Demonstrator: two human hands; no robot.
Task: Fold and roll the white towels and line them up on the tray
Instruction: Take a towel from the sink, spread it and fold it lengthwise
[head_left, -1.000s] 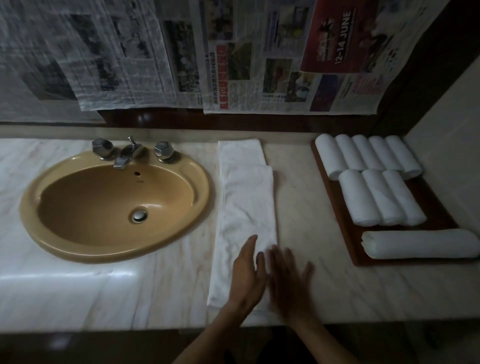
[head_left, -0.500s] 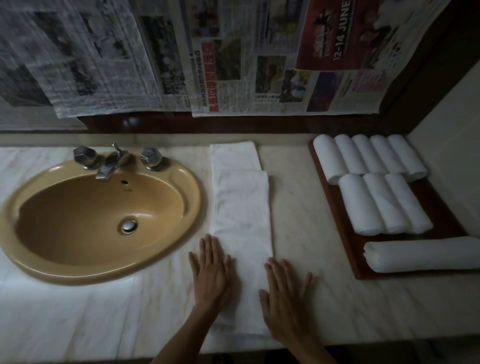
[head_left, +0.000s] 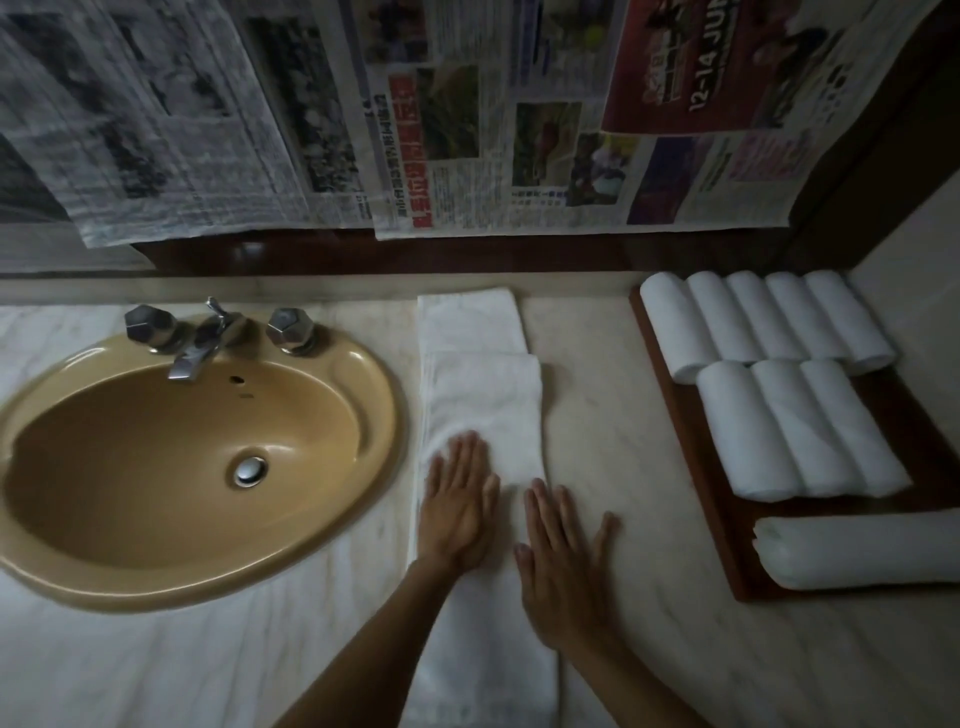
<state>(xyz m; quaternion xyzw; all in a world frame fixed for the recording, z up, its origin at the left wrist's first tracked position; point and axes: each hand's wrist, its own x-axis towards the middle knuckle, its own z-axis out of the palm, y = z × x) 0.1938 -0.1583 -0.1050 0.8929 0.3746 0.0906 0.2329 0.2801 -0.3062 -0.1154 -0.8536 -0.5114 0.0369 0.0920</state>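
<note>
Rolled towels (head_left: 769, 317) on the tray (head_left: 727, 530): nine total, five in back row, three in middle row, one long roll (head_left: 857, 553) lying crosswise at front. One flat folded towel (head_left: 483, 395) on the table (head_left: 623, 415). One sink (head_left: 156, 467), two tap knobs (head_left: 148, 322), one spout (head_left: 192, 358). Two hands (head_left: 460, 504).

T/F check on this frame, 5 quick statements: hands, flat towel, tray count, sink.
1. Both hands, left hand and right hand, lie flat on the folded towel. True.
2. The tray holds nine rolled towels. True.
3. The sink is right of the folded towel. False: it is left.
4. The near rolled towel lies crosswise to the others. True.
5. The folded towel is on the tray. False: it lies on the counter.
</note>
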